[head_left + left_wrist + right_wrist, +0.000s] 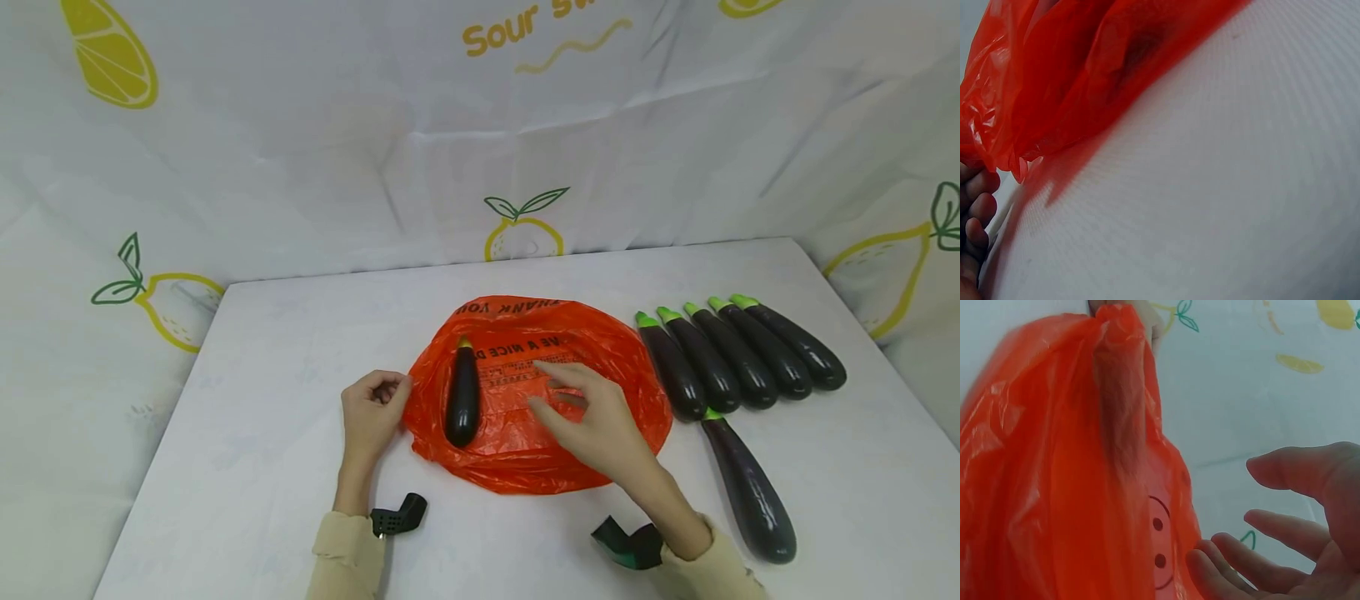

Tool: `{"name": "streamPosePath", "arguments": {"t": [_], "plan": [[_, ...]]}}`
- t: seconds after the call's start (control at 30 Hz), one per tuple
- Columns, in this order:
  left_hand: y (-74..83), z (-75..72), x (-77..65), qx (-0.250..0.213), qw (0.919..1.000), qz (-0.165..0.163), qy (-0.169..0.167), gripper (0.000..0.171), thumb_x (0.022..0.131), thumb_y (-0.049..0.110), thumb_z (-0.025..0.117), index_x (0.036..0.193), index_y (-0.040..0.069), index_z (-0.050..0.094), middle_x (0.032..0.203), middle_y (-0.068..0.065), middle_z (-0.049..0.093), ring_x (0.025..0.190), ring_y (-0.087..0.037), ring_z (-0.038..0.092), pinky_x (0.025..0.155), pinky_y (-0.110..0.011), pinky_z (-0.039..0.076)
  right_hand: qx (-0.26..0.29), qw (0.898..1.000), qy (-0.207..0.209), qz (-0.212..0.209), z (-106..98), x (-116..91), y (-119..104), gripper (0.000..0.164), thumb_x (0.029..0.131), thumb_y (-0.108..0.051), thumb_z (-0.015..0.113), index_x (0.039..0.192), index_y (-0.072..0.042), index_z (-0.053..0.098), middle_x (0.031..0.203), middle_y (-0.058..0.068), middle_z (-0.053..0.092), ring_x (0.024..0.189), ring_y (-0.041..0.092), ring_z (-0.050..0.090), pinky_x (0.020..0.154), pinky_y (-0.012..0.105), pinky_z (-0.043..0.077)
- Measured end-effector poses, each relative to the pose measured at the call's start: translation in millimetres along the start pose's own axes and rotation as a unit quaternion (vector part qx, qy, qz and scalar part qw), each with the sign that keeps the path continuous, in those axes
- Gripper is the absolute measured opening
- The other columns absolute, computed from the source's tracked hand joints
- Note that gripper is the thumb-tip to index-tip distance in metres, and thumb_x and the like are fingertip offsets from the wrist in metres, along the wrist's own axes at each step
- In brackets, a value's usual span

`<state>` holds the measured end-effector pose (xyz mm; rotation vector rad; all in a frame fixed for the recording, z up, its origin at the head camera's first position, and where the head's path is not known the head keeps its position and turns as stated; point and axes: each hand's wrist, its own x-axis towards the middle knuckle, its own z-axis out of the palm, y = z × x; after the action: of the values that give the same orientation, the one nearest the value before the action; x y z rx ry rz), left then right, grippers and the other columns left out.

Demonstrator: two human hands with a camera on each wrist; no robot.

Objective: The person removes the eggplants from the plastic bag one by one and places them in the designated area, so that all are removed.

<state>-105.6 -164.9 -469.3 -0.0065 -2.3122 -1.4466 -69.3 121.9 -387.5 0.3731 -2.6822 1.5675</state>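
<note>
A red plastic bag (517, 417) with dark printing lies spread on the table, its mouth wide. Inside it, toward the left, is an eggplant (463, 398) with its stem end pointing away. My left hand (375, 412) pinches the bag's left rim; in the left wrist view its curled fingers (982, 209) are at the red plastic (1066, 81). Over the right half of the bag hovers my right hand (596, 425), fingers apart and holding nothing. The right wrist view shows those spread fingers (1285, 534) beside the raised bag wall (1041, 475).
Several eggplants (738, 358) with green stems lie side by side right of the bag. One more eggplant (750, 492) lies nearer the front, its stem touching that row. A white lemon-print cloth (322, 167) hangs behind the white table (270, 367).
</note>
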Motion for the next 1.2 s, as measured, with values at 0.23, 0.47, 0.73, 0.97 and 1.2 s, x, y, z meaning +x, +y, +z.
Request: {"name": "streamPosePath", "arguments": {"t": [0.23, 0.47, 0.73, 0.97, 1.2], "plan": [[-5.2, 1.3, 0.0, -0.009, 0.9999, -0.004, 0.003, 0.008, 0.085, -0.005, 0.074, 0.078, -0.003, 0.072, 0.065, -0.016, 0.061, 0.06, -0.003, 0.045, 0.057, -0.012, 0.037, 0.028, 0.999, -0.017, 0.008, 25, 11, 2, 0.045, 0.09, -0.011, 0.077, 0.133, -0.003, 0.066, 0.13, 0.02, 0.066, 0.108, 0.035, 0.068, 0.091, 0.048, 0.06], [-17.4, 3.7, 0.4, -0.002, 0.9999, -0.007, 0.008, 0.007, 0.085, -0.004, 0.075, 0.078, -0.001, 0.073, 0.066, -0.013, 0.062, 0.06, -0.003, 0.046, 0.058, -0.012, 0.038, 0.056, 0.998, -0.03, 0.022, 50, 17, 1, 0.052, 0.089, -0.011, 0.078, 0.137, 0.0, 0.062, 0.134, 0.022, 0.064, 0.108, 0.035, 0.069, 0.094, 0.048, 0.059], [-15.6, 3.8, -0.6, 0.005, 0.9999, -0.011, 0.012, 0.007, 0.085, -0.005, 0.073, 0.078, -0.002, 0.073, 0.065, -0.015, 0.061, 0.06, -0.004, 0.045, 0.057, -0.012, 0.037, 0.075, 0.996, -0.027, 0.043, 75, 20, 5, 0.059, 0.088, -0.016, 0.08, 0.141, -0.001, 0.059, 0.131, 0.021, 0.064, 0.111, 0.034, 0.07, 0.09, 0.044, 0.061], [-16.6, 2.2, -1.1, -0.009, 0.9999, -0.009, 0.001, 0.007, 0.086, 0.001, 0.076, 0.079, 0.003, 0.075, 0.067, -0.011, 0.064, 0.061, -0.005, 0.047, 0.058, -0.014, 0.038, 0.055, 0.997, -0.023, 0.042, 85, 19, 9, 0.068, 0.087, -0.022, 0.081, 0.145, 0.002, 0.053, 0.13, 0.021, 0.065, 0.104, 0.03, 0.072, 0.085, 0.039, 0.062], [-17.4, 0.7, -0.8, -0.017, 0.9998, 0.0, -0.005, 0.009, 0.088, 0.004, 0.075, 0.079, 0.006, 0.076, 0.066, -0.008, 0.064, 0.061, -0.006, 0.048, 0.057, -0.015, 0.04, 0.06, 0.997, -0.028, 0.035, 89, 21, 8, 0.077, 0.087, -0.021, 0.082, 0.149, 0.006, 0.045, 0.121, 0.021, 0.067, 0.097, 0.027, 0.07, 0.081, 0.035, 0.063]]}}
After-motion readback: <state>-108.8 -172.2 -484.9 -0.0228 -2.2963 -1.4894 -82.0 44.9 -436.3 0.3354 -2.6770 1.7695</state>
